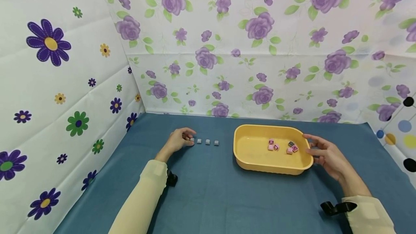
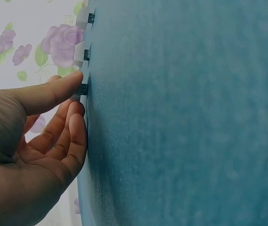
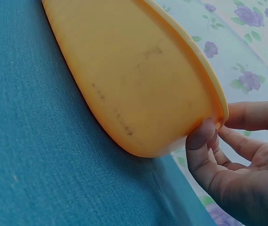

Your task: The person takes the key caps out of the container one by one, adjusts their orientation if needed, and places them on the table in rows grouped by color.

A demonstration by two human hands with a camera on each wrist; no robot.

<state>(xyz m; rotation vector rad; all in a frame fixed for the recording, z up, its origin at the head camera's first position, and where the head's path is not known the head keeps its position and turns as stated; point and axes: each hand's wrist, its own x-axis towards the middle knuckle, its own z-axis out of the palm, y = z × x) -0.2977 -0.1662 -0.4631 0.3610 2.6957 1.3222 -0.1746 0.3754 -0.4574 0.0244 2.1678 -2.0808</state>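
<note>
My left hand [image 1: 177, 140] is at the left end of a row of small white cubes [image 1: 207, 142]. Its thumb and fingertips pinch the end cube [image 1: 192, 139], partly covered by the fingers. In the left wrist view, a dark square part shows on the side of each white cube [image 2: 81, 52]. At the right end of a yellow plastic tray [image 1: 269, 167], my right hand [image 1: 329, 156] grips the rim between thumb and fingers. Inside the tray lie several small pink cubes [image 1: 289, 150] and a dark one [image 1: 291, 143], some with hollow faces showing.
A blue cloth [image 1: 201, 194] covers the table. Behind it hangs a white curtain with purple roses [image 1: 206, 57], and a daisy-patterned one [image 1: 48, 118] is on the left. A black strap mount [image 1: 338, 208] sits at the right wrist.
</note>
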